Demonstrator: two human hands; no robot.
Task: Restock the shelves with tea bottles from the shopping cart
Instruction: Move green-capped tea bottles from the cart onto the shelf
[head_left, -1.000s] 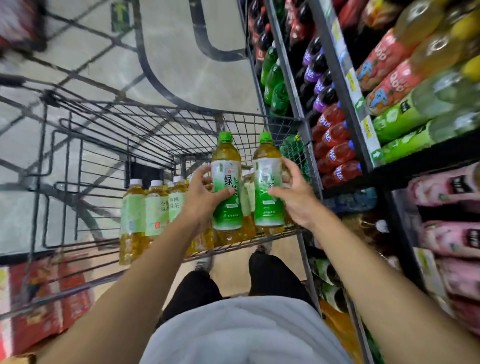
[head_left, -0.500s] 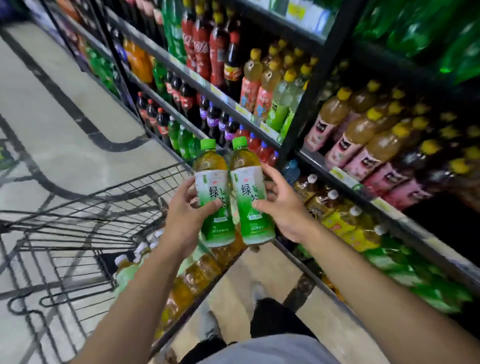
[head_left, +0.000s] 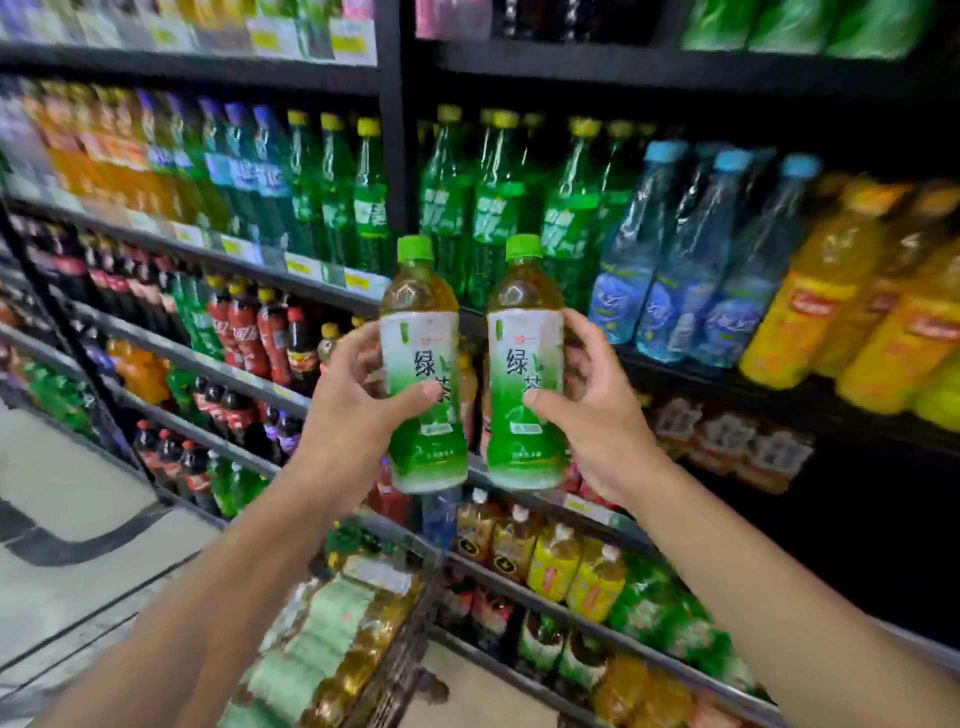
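Observation:
My left hand grips a green tea bottle with a green cap and a green-and-white label. My right hand grips a second, matching tea bottle. Both bottles stand upright, side by side, held up in front of the drink shelves. Below them, the shopping cart holds several more tea bottles, blurred.
Black shelves packed with soda, water and juice bottles fill the view ahead. Green soda bottles stand right behind the held pair, blue water bottles and yellow bottles to the right. Tiled floor lies at the left.
Both hands lifted the two bottles out of the cart and raised them toward the shelves. My view swung up from the cart to the shelving.

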